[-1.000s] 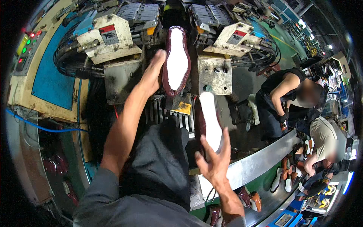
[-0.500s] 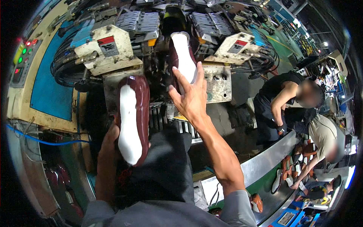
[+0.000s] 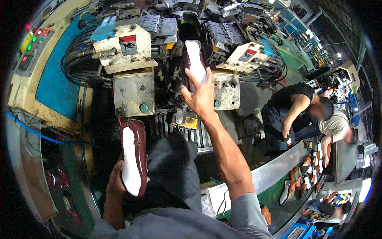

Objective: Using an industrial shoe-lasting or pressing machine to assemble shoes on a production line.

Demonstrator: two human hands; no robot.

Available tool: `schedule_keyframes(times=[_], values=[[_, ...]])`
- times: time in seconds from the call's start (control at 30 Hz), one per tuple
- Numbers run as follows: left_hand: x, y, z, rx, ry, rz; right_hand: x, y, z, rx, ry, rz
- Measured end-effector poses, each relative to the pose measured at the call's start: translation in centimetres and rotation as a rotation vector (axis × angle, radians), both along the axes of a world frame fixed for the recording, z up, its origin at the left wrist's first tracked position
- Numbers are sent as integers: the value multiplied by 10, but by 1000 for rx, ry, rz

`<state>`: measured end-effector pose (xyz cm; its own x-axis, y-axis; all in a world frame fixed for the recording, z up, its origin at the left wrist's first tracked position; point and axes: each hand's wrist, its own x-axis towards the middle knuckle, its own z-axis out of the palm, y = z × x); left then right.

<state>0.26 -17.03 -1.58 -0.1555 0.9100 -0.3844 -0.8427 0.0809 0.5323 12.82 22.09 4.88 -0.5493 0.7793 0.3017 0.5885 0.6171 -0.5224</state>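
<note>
My left hand (image 3: 115, 179) is wrapped round a glossy maroon shoe upper (image 3: 132, 159) with a white underside facing up. It is held low, beside my left knee, with my fingertips showing on its right edge. Ahead, a second maroon shoe upper (image 3: 195, 59), also white side up, sits in the middle of a machine (image 3: 157, 26) between its two clamp sides. My right hand (image 3: 201, 97) reaches to this shoe's near end. Its fingers are spread, with fingertips on the white underside and the thumb apart at the left.
A control panel (image 3: 36, 46) with lit buttons stands at the left, above a blue panel (image 3: 59, 65). Black hoses (image 3: 75, 59) loop beside the machine. At the right, two people work by a metal-edged conveyor (image 3: 266, 169) carrying several shoes (image 3: 298, 179). A yellow-topped pedal (image 3: 188, 122) lies below.
My left hand has lowered the held shoe toward me, away from the machine. My right hand stays at the near end of the shoe in the machine. The view has shifted slightly.
</note>
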Motion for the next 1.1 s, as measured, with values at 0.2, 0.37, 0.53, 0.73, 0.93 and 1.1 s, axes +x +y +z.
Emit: schedule_keyframes(times=[0.2, 0.37, 0.53, 0.73, 0.93, 1.1], values=[[12, -1, -4, -39, -24, 31, 0, -23, -35, 377, 21, 89], [14, 12, -18, -47, -80, -18, -5, -23, -47, 372, 24, 99], [26, 57, 2, -54, 64, -41, -39, 15, -39, 397, 44, 75], [17, 104, -8, -83, 254, -76, -89, 91, -32, 593, 0, 5], [15, 152, 21, -146, 466, -90, -113, 129, -36, 571, 97, 70], [11, 158, 10, -136, 783, -86, -98, 132, -43, 525, 157, 141]])
